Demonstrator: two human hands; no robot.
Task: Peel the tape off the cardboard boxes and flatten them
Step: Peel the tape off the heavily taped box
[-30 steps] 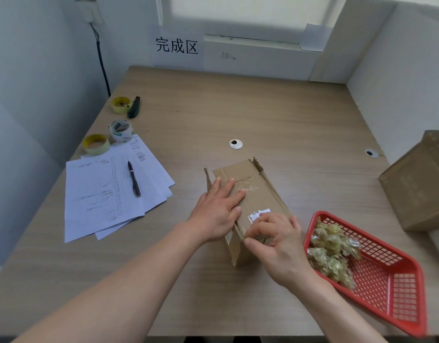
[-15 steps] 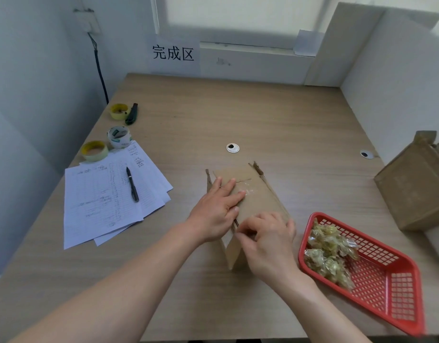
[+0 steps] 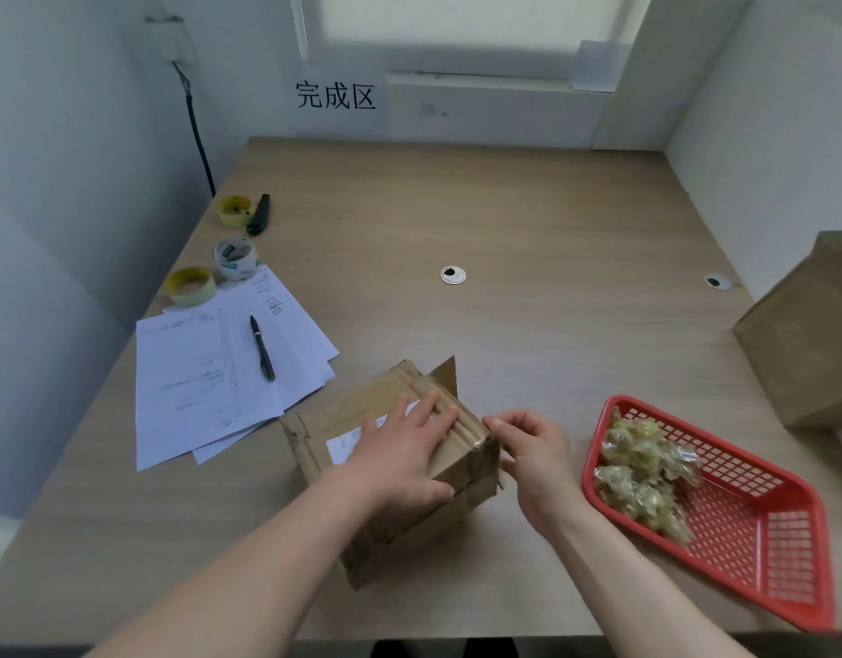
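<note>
Your left hand (image 3: pixel 402 455) lies flat on top of a small cardboard box (image 3: pixel 461 460), fingers straight and spread, pressing it down onto the wooden table (image 3: pixel 528 239). The box sits near the table's front edge, between a stack of papers (image 3: pixel 210 377) on the left and a red basket (image 3: pixel 760 520) on the right. Its long axis runs diagonally, from the near right to the far left, and a loose flap stands up at its far corner. Your right hand (image 3: pixel 535 453) is just beside the box's right edge, fingers curled, thumb and forefinger pinched together at the top right corner; whether they hold a strip of tape cannot be told. The basket holds a crumpled wad of peeled tape (image 3: pixel 646 472). A pen (image 3: pixel 262 348) rests on the papers. A second cardboard box (image 3: pixel 808 339) stands at the far right.
</note>
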